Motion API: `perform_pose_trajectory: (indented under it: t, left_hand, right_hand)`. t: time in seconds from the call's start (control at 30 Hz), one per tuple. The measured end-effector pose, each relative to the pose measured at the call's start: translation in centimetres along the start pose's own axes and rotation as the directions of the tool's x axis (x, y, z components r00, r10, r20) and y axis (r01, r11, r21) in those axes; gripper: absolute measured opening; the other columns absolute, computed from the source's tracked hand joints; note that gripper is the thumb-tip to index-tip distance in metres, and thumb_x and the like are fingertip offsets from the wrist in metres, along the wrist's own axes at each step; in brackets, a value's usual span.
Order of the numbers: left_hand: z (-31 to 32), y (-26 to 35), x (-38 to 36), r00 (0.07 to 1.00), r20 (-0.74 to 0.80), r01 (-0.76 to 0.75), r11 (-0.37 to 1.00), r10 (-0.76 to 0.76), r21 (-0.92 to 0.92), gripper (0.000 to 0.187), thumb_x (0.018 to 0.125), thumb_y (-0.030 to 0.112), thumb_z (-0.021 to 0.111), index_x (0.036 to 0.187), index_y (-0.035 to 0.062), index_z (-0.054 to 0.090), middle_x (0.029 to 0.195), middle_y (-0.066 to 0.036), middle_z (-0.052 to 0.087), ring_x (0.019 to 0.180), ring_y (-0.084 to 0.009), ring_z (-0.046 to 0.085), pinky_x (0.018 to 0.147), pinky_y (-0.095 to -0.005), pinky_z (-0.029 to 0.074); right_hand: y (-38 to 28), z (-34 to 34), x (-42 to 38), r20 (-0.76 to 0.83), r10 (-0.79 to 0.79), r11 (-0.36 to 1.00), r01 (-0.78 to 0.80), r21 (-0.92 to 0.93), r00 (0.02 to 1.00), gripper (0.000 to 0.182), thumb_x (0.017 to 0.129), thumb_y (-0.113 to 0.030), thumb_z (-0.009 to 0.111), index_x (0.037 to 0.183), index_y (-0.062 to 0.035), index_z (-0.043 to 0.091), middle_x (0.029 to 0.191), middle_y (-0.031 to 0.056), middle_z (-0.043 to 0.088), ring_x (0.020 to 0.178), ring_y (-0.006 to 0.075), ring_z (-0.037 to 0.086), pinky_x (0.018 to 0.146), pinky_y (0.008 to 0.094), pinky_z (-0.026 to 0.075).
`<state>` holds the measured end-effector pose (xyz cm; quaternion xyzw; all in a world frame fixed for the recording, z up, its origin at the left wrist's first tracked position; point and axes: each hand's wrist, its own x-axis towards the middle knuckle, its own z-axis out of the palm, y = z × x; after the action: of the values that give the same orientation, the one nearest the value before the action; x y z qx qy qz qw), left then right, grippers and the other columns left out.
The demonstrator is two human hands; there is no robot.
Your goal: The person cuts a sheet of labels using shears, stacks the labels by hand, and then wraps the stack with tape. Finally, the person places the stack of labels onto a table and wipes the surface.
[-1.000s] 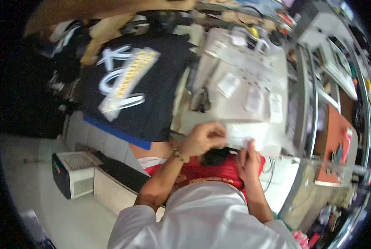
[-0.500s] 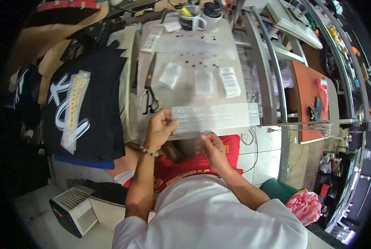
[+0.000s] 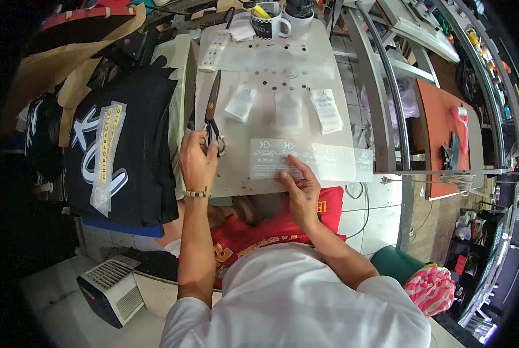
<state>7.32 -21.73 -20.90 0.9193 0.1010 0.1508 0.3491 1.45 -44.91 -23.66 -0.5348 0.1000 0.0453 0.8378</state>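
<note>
My left hand is at the handles of a pair of scissors, fingers curled and thumb against the near loop. The scissors' blades point to the far side of the table, and part of the handles is covered by the hand. Between the thumb and fingers of my right hand is the front edge of a clear printed film strip, which stretches to the right past the table's edge. Beyond it lie three small stacks of printed film pieces: a left stack, a middle stack and a right stack.
Dark dots lie on the white table. At its back stand a checkered mug, a white cup and a power strip. Black printed fabric is piled at left. A metal frame borders the right side.
My left hand has left the film strip and moved left to the scissors. The right hand has risen from below the strip and now holds it; the strip has shifted slightly right.
</note>
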Motion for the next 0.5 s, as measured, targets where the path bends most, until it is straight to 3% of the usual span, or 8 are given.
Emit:
perform_pose_trajectory:
  t: [0.07,0.2,0.3,0.37,0.4,0.43,0.5]
  left_hand:
    - [0.0,-0.5,0.8,0.999,0.047,-0.027,0.99,0.021,0.141,0.035,0.075,0.007,0.075,0.106,-0.0001,0.062,0.087,-0.02,0.065,0.08,-0.0378,0.064,0.071,-0.0451,0.05]
    - [0.1,0.3,2.1,0.994,0.062,-0.109,0.946,0.095,0.305,0.04,0.073,0.01,0.078,0.108,-0.0002,0.061,0.088,-0.02,0.066,0.081,-0.0384,0.065,0.071,-0.0451,0.05]
    - [-0.6,0.5,2.9,0.982,0.185,-0.019,0.956,-0.037,0.292,0.043,0.071,0.011,0.077,0.11,0.0006,0.062,0.087,-0.021,0.067,0.077,-0.0382,0.066,0.07,-0.0443,0.051]
    - [-1.2,0.5,2.8,0.977,0.186,0.078,0.987,-0.105,0.144,0.045,0.07,0.01,0.076,0.112,0.0014,0.062,0.085,-0.021,0.066,0.072,-0.0376,0.065,0.069,-0.0428,0.052]
    - [-1.1,0.0,2.6,0.98,0.165,0.096,0.99,-0.113,0.106,0.046,0.073,0.009,0.074,0.116,0.0014,0.062,0.084,-0.017,0.067,0.067,-0.0304,0.065,0.067,-0.038,0.053]
    - [-1.0,-0.3,2.0,0.979,0.171,0.09,0.99,-0.108,0.106,0.046,0.073,0.009,0.074,0.116,0.0014,0.062,0.084,-0.017,0.067,0.067,-0.0304,0.065,0.067,-0.038,0.053]
    - [-1.1,-0.5,0.5,0.976,0.108,0.202,0.967,-0.187,-0.154,0.044,0.077,0.006,0.072,0.12,0.0012,0.061,0.084,-0.012,0.067,0.069,-0.0204,0.065,0.066,-0.0325,0.053]
  right_hand:
    - [-0.3,0.3,0.0,-0.021,-0.052,0.998,0.052,0.033,0.998,0.045,0.095,-0.002,0.064,0.138,0.0003,0.051,0.11,0.0093,0.068,0.095,0.0137,0.066,0.085,0.0267,0.054]
    - [-0.1,-0.2,0.3,-0.003,-0.017,0.997,0.016,-0.074,1.0,0.047,0.094,0.001,0.064,0.138,0.0005,0.05,0.113,0.0095,0.066,0.094,0.0118,0.065,0.081,0.0245,0.054]
    - [0.0,-0.4,0.4,-0.009,-0.02,0.998,0.019,-0.064,1.0,0.047,0.094,0.001,0.064,0.138,0.0006,0.05,0.115,0.0096,0.066,0.094,0.0117,0.064,0.082,0.0246,0.053]
    - [-0.3,-0.3,0.7,-0.011,-0.029,0.999,0.029,-0.035,1.0,0.046,0.094,0.001,0.064,0.138,0.0007,0.051,0.116,0.0098,0.065,0.095,0.0119,0.064,0.083,0.025,0.053]
    - [-0.5,-0.2,0.6,-0.025,-0.045,0.998,0.044,-0.038,0.999,0.046,0.094,0.001,0.064,0.138,0.0007,0.051,0.117,0.0098,0.065,0.096,0.0121,0.064,0.084,0.0254,0.053]
    - [-0.6,-0.1,0.6,-0.039,-0.06,0.997,0.058,-0.042,0.997,0.046,0.094,0.0,0.064,0.138,0.0007,0.051,0.117,0.0097,0.065,0.097,0.0123,0.064,0.086,0.0258,0.053]
    - [-0.8,-0.1,0.7,-0.052,-0.065,0.997,0.064,-0.032,0.997,0.047,0.093,0.001,0.064,0.138,0.0006,0.051,0.118,0.01,0.065,0.098,0.0131,0.064,0.087,0.0266,0.053]
